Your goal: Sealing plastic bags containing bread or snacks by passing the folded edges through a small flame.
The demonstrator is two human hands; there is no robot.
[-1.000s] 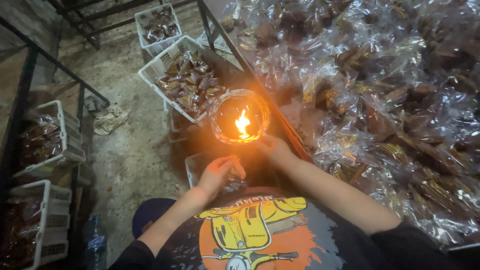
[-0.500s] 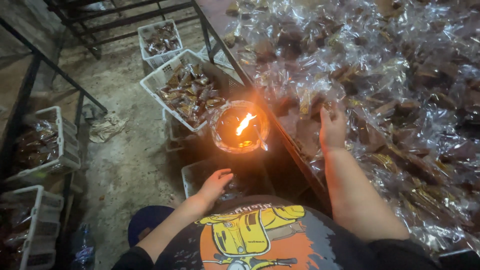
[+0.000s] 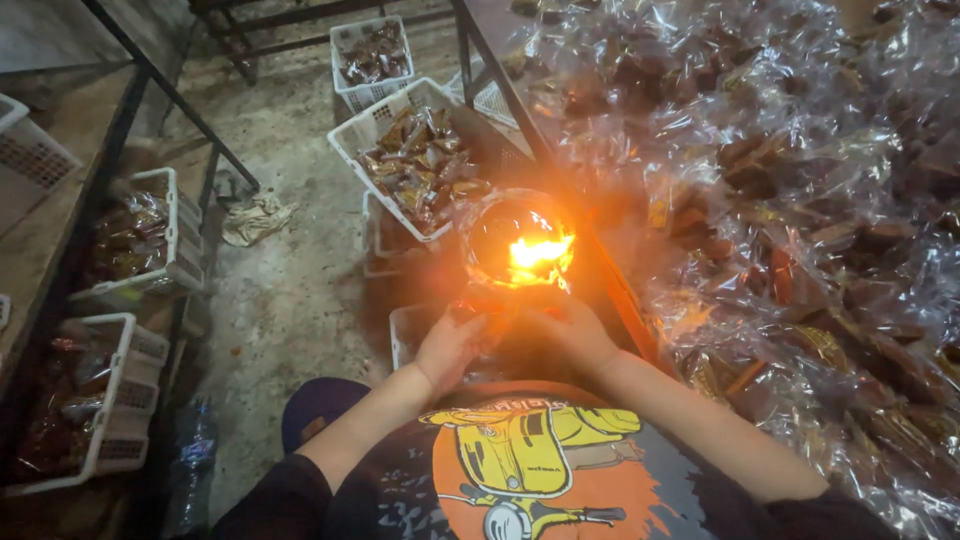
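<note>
A round lamp with an open flame (image 3: 520, 250) burns at the table's near edge. Just below it, my left hand (image 3: 450, 345) and my right hand (image 3: 575, 330) are close together over my lap, and both seem to pinch a small clear packet (image 3: 505, 318) held toward the flame. The packet is washed out by the orange glow, so its contents are hard to make out. A large heap of clear plastic packets with brown snacks (image 3: 800, 200) covers the table on the right.
White plastic baskets of packed snacks stand on the concrete floor: one (image 3: 420, 160) left of the flame, a smaller one (image 3: 372, 55) farther back, others on a low rack at left (image 3: 135, 240). A crumpled cloth (image 3: 255, 215) and a plastic bottle (image 3: 195, 450) lie on the floor.
My right hand came back from the heap of packets on the table to just below the flame. My left hand rose to meet it.
</note>
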